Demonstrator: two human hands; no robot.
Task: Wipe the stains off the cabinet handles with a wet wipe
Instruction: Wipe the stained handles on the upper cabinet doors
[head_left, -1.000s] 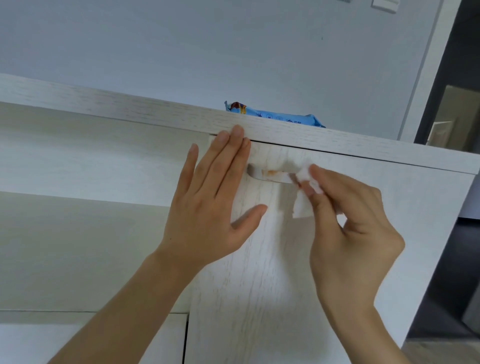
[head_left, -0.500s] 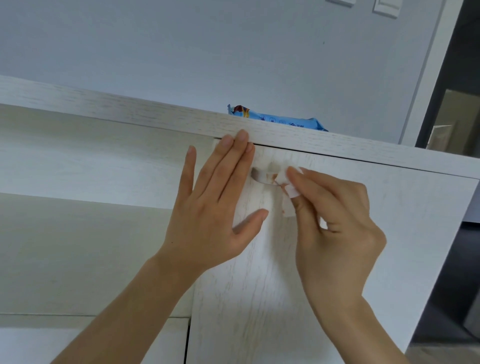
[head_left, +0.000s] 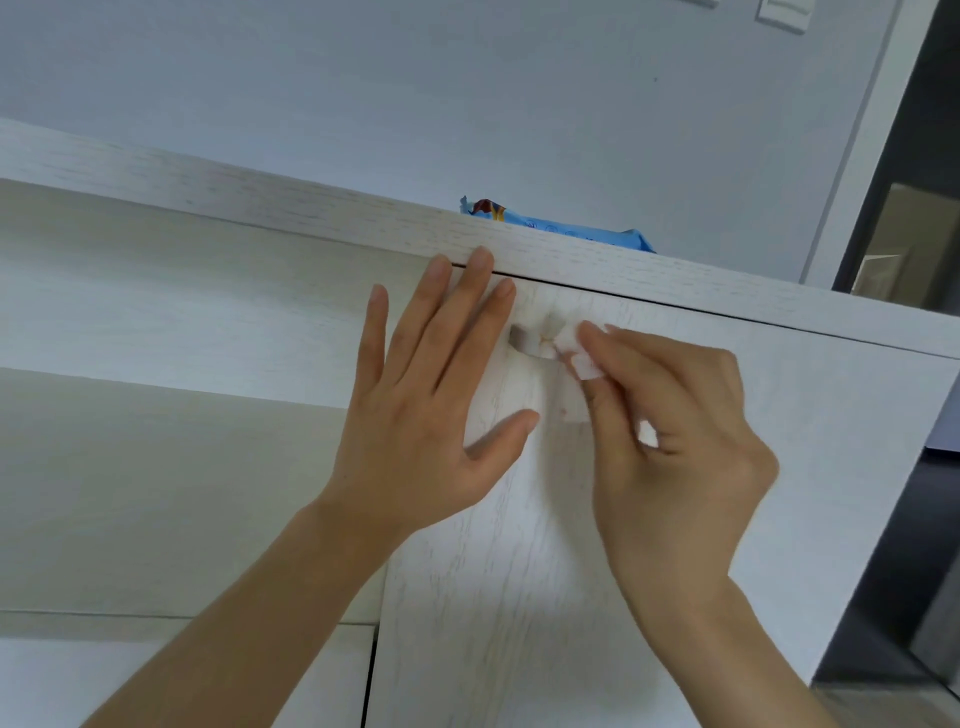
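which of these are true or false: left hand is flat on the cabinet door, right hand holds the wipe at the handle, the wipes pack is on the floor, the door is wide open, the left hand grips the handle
1. The left hand lies flat on the cabinet door. True.
2. The right hand pinches the wet wipe against the handle. True.
3. The blue wipes pack lies on the floor. False: it sits on top of the cabinet.
4. The door is wide open. False: it looks shut, with only a thin gap under the top board.
5. The left hand grips the handle. False: its fingers are straight, beside the handle.
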